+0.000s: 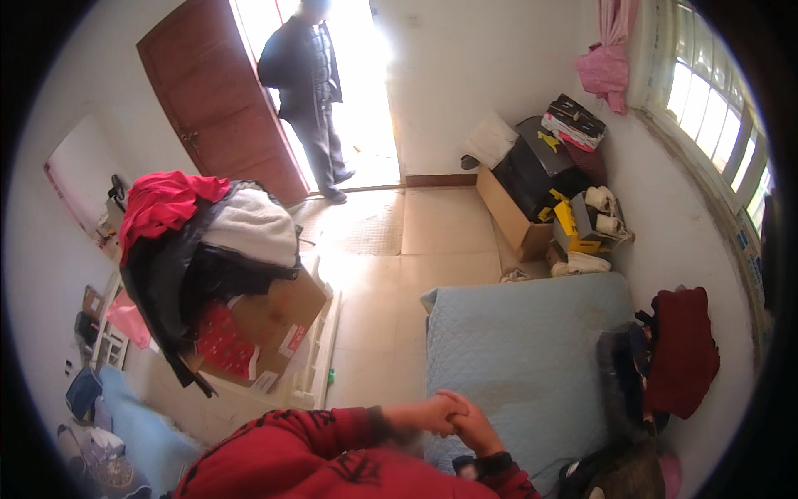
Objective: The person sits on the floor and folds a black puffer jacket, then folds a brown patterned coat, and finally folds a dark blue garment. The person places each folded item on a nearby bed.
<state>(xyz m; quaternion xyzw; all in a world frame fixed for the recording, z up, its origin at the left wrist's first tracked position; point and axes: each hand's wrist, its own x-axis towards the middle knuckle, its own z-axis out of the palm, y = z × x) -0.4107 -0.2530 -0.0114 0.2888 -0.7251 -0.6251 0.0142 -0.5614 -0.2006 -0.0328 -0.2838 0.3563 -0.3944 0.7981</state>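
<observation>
My left hand [436, 416] and my right hand [476, 429] are clasped together in front of my red sweatshirt [280, 461]. Their fingers are folded against each other, and no object shows between them. Below and beyond the hands lies a bed with a light blue quilted cover [523, 349], the nearest thing to them. To the left stands a cardboard box [299, 305] heaped with clothes, including a bright red garment [168, 203], a cream fleece lining [252, 227] and a black jacket [162, 280].
A person [312, 93] stands in the doorway beside an open reddish-brown door [215, 100]. Boxes and bags, with a black case [530, 174] among them, fill the far right corner. A dark red garment [682, 352] lies piled at the bed's right side. Tiled floor [368, 305] runs between bed and box.
</observation>
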